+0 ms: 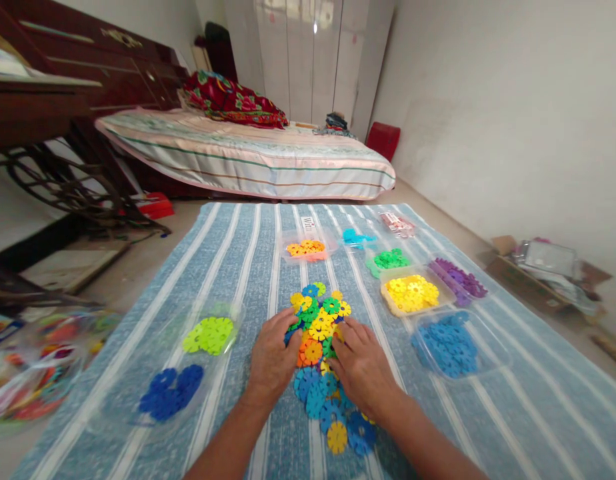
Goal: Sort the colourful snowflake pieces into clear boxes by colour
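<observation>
A heap of mixed flower-shaped plastic discs (321, 328) in yellow, green, orange and blue lies on the striped cloth between my hands. My left hand (274, 353) rests against the heap's left side, its fingers curved and the thumb apart. On the right side, my right hand (363, 363) touches the discs with its fingers spread. Blue discs (315, 393) trail from the heap toward me, with a yellow disc (337, 437) at the near end. Some discs are hidden under my fingertips; neither hand visibly grips one.
Clear containers of sorted discs stand around: lime (211, 335) and dark blue (172, 392) left; orange (307, 249) behind; green (391, 259), yellow (413, 293), purple (458, 278) and blue (448, 343) right. Light-blue pieces (357, 238) and a clear packet (398, 224) lie farther back.
</observation>
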Demonstrator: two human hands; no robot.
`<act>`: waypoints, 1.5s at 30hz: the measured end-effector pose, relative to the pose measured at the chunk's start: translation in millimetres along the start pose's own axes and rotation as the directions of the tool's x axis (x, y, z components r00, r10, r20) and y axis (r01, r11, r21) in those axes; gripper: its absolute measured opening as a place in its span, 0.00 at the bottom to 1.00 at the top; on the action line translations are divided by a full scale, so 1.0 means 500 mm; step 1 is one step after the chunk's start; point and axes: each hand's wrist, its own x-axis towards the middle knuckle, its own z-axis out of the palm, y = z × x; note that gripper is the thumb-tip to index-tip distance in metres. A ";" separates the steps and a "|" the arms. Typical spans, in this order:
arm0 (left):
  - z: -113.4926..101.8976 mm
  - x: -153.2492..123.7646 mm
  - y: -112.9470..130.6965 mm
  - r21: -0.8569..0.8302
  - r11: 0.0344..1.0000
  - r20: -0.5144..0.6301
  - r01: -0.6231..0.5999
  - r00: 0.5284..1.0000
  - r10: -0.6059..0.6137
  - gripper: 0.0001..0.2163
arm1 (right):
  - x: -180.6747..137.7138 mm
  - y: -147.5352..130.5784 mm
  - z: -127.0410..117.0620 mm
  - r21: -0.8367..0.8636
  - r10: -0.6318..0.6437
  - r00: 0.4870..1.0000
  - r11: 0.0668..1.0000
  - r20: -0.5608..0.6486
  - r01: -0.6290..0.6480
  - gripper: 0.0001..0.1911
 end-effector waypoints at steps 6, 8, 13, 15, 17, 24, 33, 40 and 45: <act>0.001 0.002 -0.007 0.006 1.000 0.008 -0.012 1.000 0.012 0.10 | -0.003 0.006 0.015 -0.032 -0.127 0.979 0.992 -0.157 0.123 0.06; 0.003 0.002 -0.011 0.002 1.000 -0.002 -0.017 1.000 0.017 0.10 | 0.006 0.010 0.008 -0.016 -0.136 0.967 0.991 -0.217 0.136 0.07; 0.002 0.002 -0.012 0.000 1.000 0.000 -0.021 1.000 0.021 0.10 | 0.068 0.066 -0.045 -0.071 -0.120 0.955 0.992 -0.270 0.105 0.12; 0.000 0.002 -0.009 0.001 1.000 0.005 -0.019 1.000 0.019 0.10 | 0.110 0.110 -0.080 -0.183 -0.100 0.951 0.982 -0.294 0.047 0.14; -0.002 0.002 -0.006 0.003 1.000 0.007 -0.018 1.000 0.018 0.10 | 0.154 0.156 -0.115 -0.316 -0.050 0.938 0.947 -0.344 -0.065 0.15; 0.005 -0.002 -0.008 0.007 1.000 -0.010 -0.007 1.000 0.008 0.10 | 0.178 0.169 -0.105 -0.231 0.108 0.965 0.959 -0.241 -0.165 0.13; 0.006 -0.003 -0.009 0.018 0.999 -0.031 -0.050 0.998 0.051 0.11 | 0.086 0.039 0.021 0.064 0.013 0.996 0.998 0.091 -0.019 0.11; 0.003 -0.001 -0.008 0.027 0.999 -0.019 -0.041 0.999 0.041 0.11 | 0.080 0.034 0.046 -0.046 -0.132 0.990 0.990 -0.051 0.130 0.07; 0.005 0.006 -0.017 0.031 0.998 -0.014 -0.047 0.999 0.047 0.11 | 0.077 0.036 0.066 -0.103 -0.245 0.950 0.968 -0.196 0.228 0.09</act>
